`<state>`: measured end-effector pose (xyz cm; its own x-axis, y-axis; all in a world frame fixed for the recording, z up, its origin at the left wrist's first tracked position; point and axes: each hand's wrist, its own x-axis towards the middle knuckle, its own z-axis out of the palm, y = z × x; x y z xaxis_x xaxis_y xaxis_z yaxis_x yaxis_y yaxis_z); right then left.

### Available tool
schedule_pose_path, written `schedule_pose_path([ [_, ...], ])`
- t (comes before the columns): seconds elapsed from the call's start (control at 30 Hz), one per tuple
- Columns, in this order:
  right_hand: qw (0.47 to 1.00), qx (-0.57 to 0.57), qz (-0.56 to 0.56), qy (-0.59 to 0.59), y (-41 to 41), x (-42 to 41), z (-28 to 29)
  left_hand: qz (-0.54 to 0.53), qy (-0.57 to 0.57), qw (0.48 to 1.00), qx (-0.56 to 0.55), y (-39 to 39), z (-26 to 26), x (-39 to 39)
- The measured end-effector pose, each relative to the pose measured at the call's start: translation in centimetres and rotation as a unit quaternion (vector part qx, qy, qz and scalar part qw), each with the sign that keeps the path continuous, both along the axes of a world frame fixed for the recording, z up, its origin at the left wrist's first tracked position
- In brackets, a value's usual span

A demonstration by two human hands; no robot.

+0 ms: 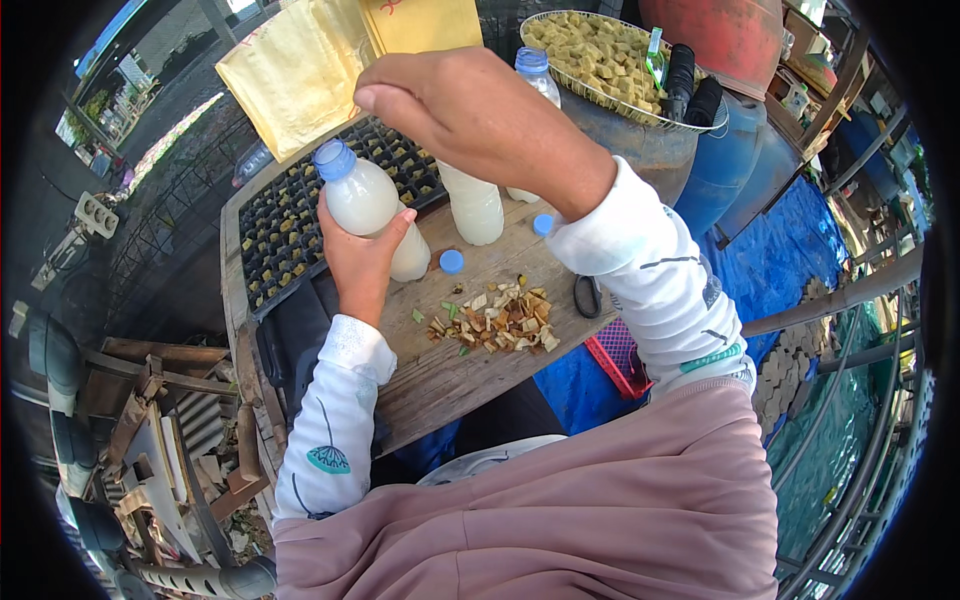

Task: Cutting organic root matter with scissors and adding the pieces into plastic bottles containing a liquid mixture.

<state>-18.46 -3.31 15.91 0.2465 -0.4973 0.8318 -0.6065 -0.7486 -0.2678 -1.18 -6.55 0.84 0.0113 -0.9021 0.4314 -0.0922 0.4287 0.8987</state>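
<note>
My left hand (360, 259) is wrapped around a plastic bottle (364, 196) of cloudy whitish liquid. The bottle stands nearly upright at the table's left, its blue neck uncapped. Above and to the right of that neck, my right hand (472, 112) is raised with thumb and fingers drawn together. Whatever its fingertips may hold is hidden. A second bottle (474, 206) of whitish liquid is partly covered by my right hand, and a third bottle (534, 71) stands behind it. Two blue caps, one (451, 261) near the held bottle and another (543, 224) farther right, lie on the wooden table (427, 382).
Chopped brown and pale pieces (499, 319) are heaped near the table's front. A black scissors handle (587, 296) lies at the right edge. Behind my left hand sits a black seedling tray (281, 251). Yellow paper bags (296, 79) and a basket of cubes (600, 64) stand beyond.
</note>
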Motion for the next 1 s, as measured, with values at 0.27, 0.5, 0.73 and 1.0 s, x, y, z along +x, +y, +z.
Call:
schedule_pose_path([
  [0.27, 0.963, 0.031, -0.160, 0.214, -2.5, 6.8, -2.5, 0.062, -0.063, 0.996, -0.006, -0.4, 0.1, -0.5],
  [0.5, 0.968, 0.051, -0.140, 0.202, -2.3, 6.3, -2.0, 0.023, -0.035, 0.999, -0.029, -0.7, -0.7, 0.2],
  [0.73, 0.970, 0.085, -0.091, 0.209, -3.0, 4.7, -2.3, 0.025, -0.046, 0.999, 0.005, 0.1, -0.5, -0.3],
  [1.0, 0.976, 0.119, -0.085, 0.159, -3.0, 3.5, -2.7, -0.002, -0.011, 1.000, 0.011, -0.6, -0.4, 0.2],
])
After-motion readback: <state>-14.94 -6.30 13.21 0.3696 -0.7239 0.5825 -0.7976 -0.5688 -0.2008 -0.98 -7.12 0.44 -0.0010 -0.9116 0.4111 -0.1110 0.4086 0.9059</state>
